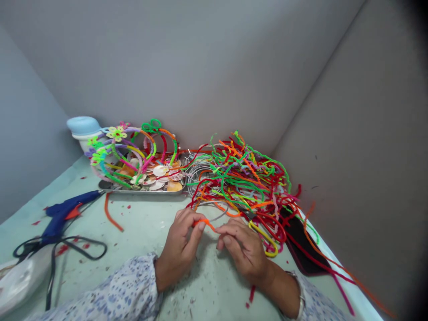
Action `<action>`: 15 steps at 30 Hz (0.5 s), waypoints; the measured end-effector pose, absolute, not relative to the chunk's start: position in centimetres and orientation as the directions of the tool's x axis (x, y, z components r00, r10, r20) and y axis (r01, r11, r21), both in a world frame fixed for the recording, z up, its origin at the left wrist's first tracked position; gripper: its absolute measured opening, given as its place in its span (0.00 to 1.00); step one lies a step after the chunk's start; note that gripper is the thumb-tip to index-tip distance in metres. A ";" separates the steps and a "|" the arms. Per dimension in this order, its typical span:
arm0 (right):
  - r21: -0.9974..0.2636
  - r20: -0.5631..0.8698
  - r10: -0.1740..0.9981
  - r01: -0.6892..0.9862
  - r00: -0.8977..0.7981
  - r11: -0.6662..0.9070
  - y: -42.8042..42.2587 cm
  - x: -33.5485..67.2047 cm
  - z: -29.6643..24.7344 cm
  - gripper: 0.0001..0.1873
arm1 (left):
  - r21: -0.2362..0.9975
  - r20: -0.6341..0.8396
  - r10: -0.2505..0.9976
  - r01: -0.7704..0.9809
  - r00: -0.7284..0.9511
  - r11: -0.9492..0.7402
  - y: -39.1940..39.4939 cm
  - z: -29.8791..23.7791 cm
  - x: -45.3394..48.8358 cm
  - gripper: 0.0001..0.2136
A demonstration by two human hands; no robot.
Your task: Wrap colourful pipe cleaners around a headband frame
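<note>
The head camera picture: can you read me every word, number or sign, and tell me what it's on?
None can be read.
The blue glue gun, the bottle and the flat black thing show no clear lettering; anything tiny would be too blurred.

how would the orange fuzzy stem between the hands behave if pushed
The orange stem probably bends easily, being so thin. It may hold bends, as the loose orange piece lies curved. Its fuzzy surface likely slips little.
</note>
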State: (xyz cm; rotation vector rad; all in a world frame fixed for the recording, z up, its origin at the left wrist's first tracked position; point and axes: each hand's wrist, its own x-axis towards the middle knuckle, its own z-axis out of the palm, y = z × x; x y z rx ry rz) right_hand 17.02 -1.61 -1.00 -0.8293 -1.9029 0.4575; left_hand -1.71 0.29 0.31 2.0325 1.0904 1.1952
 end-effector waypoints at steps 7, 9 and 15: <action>-0.465 0.754 0.640 0.570 -0.144 0.677 -1.1 16.9 -1.0 0.13 | 0.760 0.441 0.837 0.362 0.324 -0.540 0.3 0.5 -1.7 0.08; -0.384 0.782 0.603 0.638 -0.160 0.667 -0.9 16.9 -1.0 0.14 | 0.762 0.429 0.833 0.356 0.349 -0.541 0.2 0.6 -1.8 0.08; -0.236 0.803 0.535 0.685 -0.263 0.690 -1.0 16.8 -1.0 0.14 | 0.749 0.397 0.790 0.333 0.467 -0.573 -0.2 0.6 -1.7 0.09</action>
